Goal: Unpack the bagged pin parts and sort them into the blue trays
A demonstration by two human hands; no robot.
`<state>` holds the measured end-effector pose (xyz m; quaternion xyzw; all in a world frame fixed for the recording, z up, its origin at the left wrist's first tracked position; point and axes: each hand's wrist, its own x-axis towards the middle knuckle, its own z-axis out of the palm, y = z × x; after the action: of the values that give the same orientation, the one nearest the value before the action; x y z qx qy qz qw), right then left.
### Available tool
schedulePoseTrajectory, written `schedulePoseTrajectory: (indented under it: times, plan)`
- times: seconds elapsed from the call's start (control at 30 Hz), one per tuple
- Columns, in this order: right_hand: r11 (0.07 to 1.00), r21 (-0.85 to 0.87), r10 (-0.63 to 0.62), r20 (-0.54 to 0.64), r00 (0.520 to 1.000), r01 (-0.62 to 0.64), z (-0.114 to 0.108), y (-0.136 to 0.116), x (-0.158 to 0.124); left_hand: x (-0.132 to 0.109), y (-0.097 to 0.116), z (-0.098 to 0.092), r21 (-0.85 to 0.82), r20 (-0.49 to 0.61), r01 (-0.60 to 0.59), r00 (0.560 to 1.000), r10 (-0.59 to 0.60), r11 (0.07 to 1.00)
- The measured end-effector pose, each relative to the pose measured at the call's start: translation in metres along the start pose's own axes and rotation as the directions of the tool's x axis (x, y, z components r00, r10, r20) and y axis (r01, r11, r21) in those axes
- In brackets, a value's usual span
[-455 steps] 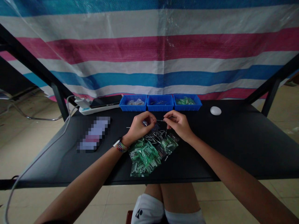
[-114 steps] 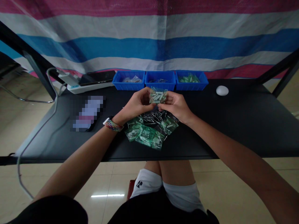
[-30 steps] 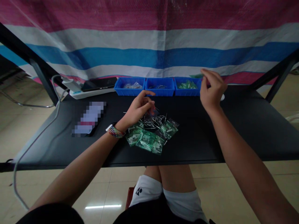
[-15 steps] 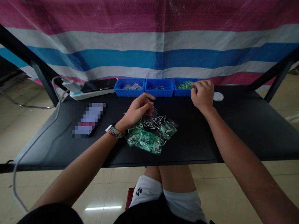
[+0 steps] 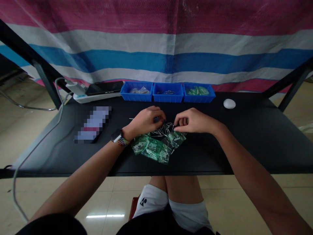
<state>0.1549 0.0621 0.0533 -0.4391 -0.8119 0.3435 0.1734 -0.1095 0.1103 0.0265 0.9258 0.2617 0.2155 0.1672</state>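
A heap of small clear bags with green parts (image 5: 154, 148) lies on the black table (image 5: 244, 140) in front of me, with loose metal pins (image 5: 162, 130) scattered just behind it. My left hand (image 5: 144, 121) curls its fingers down over the pins. My right hand (image 5: 192, 120) is beside it, fingers bent in a pinch over the pins and the nearest bag. What either hand holds is too small to make out. A coloured band is on my left wrist.
Three blue bins (image 5: 168, 91) stand in a row at the table's back edge. Left of them lie a phone (image 5: 104, 87) on a white power strip (image 5: 85, 96) with a cable. A white round object (image 5: 229, 103) sits at the right. A striped tarp hangs behind.
My right hand has come back from the rightmost blue bin, where it left a green bag, to the pile beside my left hand. The left hand has closed lower over the pins.
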Motion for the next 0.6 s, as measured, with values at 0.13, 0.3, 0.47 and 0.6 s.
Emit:
schedulePoseTrajectory:
  times: [0.13,0.3,0.47,0.6]
  plan:
    - [0.998,-0.052,0.044,0.109,0.993,-0.039,0.012,-0.005,0.001,-0.001,-0.002,0.000,0.053,0.015,0.014,1.000,-0.015,0.998]
    - [0.992,-0.116,-0.043,0.064,0.997,0.050,0.014,0.000,0.005,-0.001,-0.001,-0.001,0.058,0.010,0.005,1.000,-0.005,0.998]
    - [0.989,-0.131,-0.065,0.022,0.998,0.068,0.012,0.009,0.008,0.000,0.004,-0.002,0.054,-0.009,0.017,1.000,-0.016,0.998]
    - [0.998,-0.047,-0.037,0.009,0.999,0.037,0.009,0.014,0.010,0.001,0.005,-0.002,0.052,-0.022,0.017,1.000,-0.015,0.999]
